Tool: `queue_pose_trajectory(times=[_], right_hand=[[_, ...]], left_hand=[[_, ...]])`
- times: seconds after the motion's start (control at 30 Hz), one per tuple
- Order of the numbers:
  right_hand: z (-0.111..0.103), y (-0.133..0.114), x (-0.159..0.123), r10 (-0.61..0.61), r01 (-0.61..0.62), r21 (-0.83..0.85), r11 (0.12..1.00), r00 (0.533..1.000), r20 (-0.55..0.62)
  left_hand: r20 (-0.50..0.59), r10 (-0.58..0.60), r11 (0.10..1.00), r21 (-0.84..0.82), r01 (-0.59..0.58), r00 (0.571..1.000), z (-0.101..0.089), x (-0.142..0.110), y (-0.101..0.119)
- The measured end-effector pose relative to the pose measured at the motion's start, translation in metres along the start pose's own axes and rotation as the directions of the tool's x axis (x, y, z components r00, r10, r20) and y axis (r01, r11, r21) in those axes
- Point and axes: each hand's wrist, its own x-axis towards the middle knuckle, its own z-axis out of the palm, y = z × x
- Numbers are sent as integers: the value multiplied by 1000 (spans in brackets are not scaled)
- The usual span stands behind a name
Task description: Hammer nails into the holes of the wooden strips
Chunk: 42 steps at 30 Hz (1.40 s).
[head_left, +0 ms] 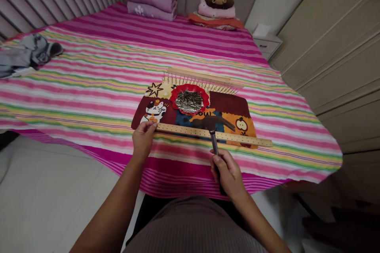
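Right hand (228,172) grips 1 hammer (213,139); left hand (144,138) pinches 1 wooden strip (187,130).
Beyond the wooden strip: 1 red bowl (205,103) of nails (189,100), then nail-studded wood (198,74).

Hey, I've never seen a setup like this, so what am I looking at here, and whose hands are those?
There's no machine here. A person wears a camera on their head, and this one picture looks down at their own bare hands. The right hand holds a hammer. The left hand has its fingertips closed at the left end of a wooden strip; any nail there is too small to make out. On the striped cloth lies a patterned mat, bearing a red bowl of nails.
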Motion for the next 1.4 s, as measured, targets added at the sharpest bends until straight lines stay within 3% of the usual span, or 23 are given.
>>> queue_pose_trajectory(times=[0.37,0.43,0.53,0.63,0.73,0.87,1.13,1.4], right_hand=[[20,-5,4,126,-129,7,992,978,168],[25,-5,6,57,-50,-46,998,981,183],[34,-5,12,-134,174,-181,968,968,211],[46,-8,21,-288,369,-281,886,912,291],[58,-8,30,-371,483,-344,805,863,343],[67,-5,40,-381,537,-433,724,834,399],[69,-5,45,-301,525,-525,670,839,454],[67,-27,40,-416,594,-526,608,803,426]], left_hand=[[38,165,945,282,-169,986,0,-10,-1],[58,246,900,356,-251,967,0,-9,-6],[114,359,820,435,-371,926,0,-8,-12],[169,423,757,475,-449,890,-1,-7,-15],[164,453,737,485,-471,877,0,-6,-17],[167,464,728,487,-482,870,-1,-6,-20],[151,472,733,481,-481,869,-2,-7,-25],[141,461,747,470,-469,876,-1,-9,-24]])
